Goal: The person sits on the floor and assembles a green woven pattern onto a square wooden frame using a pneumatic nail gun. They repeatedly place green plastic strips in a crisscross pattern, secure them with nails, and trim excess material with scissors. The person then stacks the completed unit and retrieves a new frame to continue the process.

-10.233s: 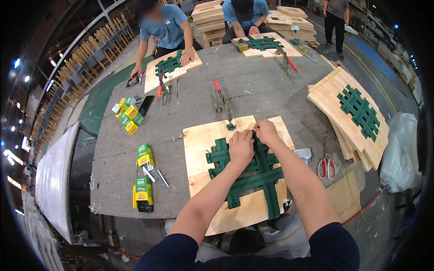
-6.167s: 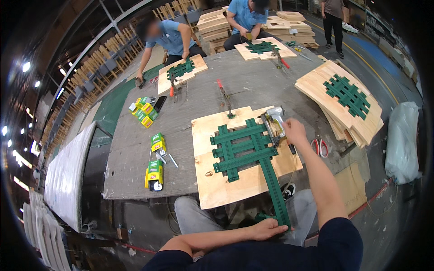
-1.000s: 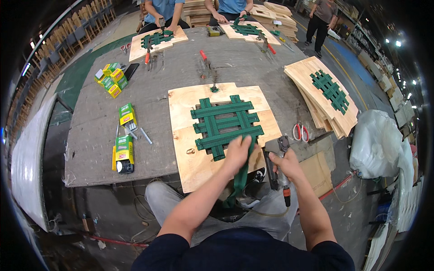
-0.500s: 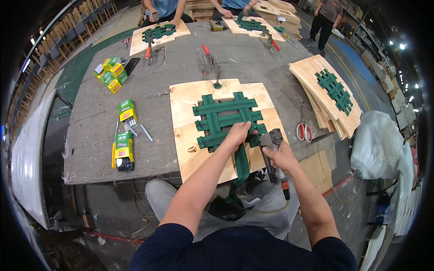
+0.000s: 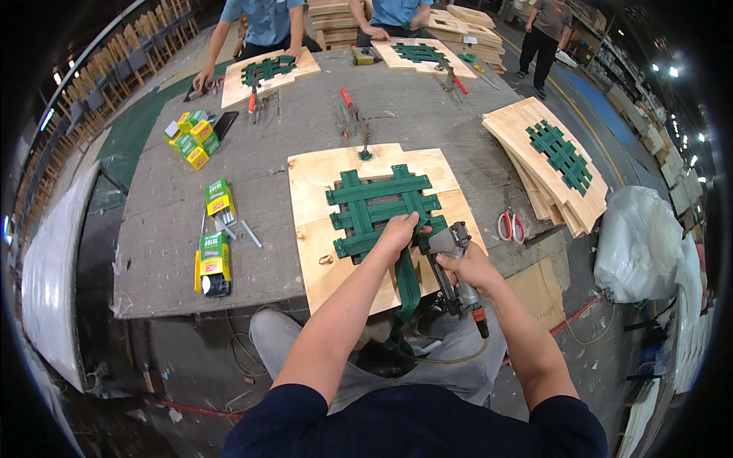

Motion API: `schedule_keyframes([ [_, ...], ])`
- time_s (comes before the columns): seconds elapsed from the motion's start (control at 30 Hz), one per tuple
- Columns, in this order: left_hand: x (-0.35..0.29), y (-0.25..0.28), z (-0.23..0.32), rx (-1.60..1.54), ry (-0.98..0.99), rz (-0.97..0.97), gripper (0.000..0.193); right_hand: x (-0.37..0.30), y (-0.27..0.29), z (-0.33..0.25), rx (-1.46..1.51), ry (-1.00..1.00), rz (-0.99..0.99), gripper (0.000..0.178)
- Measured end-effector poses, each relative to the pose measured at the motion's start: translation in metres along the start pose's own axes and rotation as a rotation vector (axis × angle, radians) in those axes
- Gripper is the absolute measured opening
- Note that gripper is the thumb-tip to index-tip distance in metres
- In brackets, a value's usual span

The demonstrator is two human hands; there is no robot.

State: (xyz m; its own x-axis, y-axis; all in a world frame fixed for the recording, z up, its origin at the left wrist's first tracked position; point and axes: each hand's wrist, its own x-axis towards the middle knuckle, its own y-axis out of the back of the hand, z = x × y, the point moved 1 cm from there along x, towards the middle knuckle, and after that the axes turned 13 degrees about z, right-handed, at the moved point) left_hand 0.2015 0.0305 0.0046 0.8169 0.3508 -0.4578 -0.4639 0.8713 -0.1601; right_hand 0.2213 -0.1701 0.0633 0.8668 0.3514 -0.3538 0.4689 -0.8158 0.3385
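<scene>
A light plywood panel (image 5: 311, 172) lies in front of me, with green webbing straps (image 5: 382, 188) woven across its central opening. My left hand (image 5: 402, 231) is closed on the webbing near the lower right of the weave. From there a loose webbing tail (image 5: 408, 278) hangs over the panel's near edge toward my lap. My right hand (image 5: 472, 267) is wrapped around a grey pneumatic staple gun (image 5: 449, 241). The gun's nose is at the weave's lower right corner, close beside my left fingers; whether it touches the webbing is hard to see.
A red-handled toggle clamp (image 5: 348, 99) stands at the panel's far edge. Staple boxes (image 5: 219, 197) lie on the left. Red-handled scissors (image 5: 510, 227) and stacked panels (image 5: 511, 126) are on the right. Two co-workers sit across the table (image 5: 282, 172); an air hose (image 5: 450, 359) crosses my lap.
The staple gun has shifted slightly left, closer to my left hand, which still grips the webbing. Across the table, a co-worker's arm now reaches to the far left table edge. My view has tilted slightly.
</scene>
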Motion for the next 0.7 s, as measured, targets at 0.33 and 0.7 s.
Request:
schedule_keyframes([
  [0.33,-0.055,-0.004,-0.029,0.102,-0.115,0.014,0.043,0.103,0.082,0.027,0.373,-0.1,0.086,0.042],
  [0.7,-0.112,-0.013,-0.057,-0.044,0.096,-0.02,0.033,0.168,0.077,-0.001,-0.56,0.079,0.426,0.096],
])
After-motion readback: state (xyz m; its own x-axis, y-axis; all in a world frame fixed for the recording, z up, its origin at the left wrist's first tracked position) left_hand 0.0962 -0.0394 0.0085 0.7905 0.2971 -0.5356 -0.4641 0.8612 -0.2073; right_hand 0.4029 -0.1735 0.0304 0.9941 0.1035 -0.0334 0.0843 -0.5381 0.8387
